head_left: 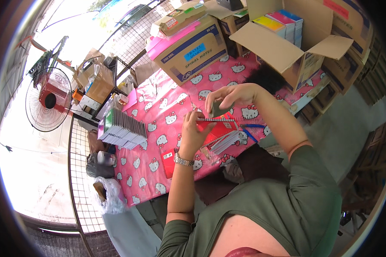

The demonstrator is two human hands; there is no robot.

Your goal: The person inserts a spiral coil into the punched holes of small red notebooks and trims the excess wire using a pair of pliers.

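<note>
A red spiral notebook [221,127] is held over the table, its dark wire binding [221,119] along the far edge. My left hand [192,132] grips its left end, fingers closed. My right hand [236,97] is bent over the binding with curled fingers; a small dark greenish shape [218,109] shows by them, too unclear to name. Just right of the notebook lie blue-handled pliers [252,131]. Below it is a pile of notebooks [225,142] with white page edges. Another red notebook [167,163] lies flat by my left wrist.
A pink patterned cloth [158,115] covers the table. Stacked spiral notebooks [123,129] stand at the left. A closed carton [192,52] sits at the back, and an open carton [283,47] holds coloured notebooks at back right. A fan [49,100] stands beyond the left edge.
</note>
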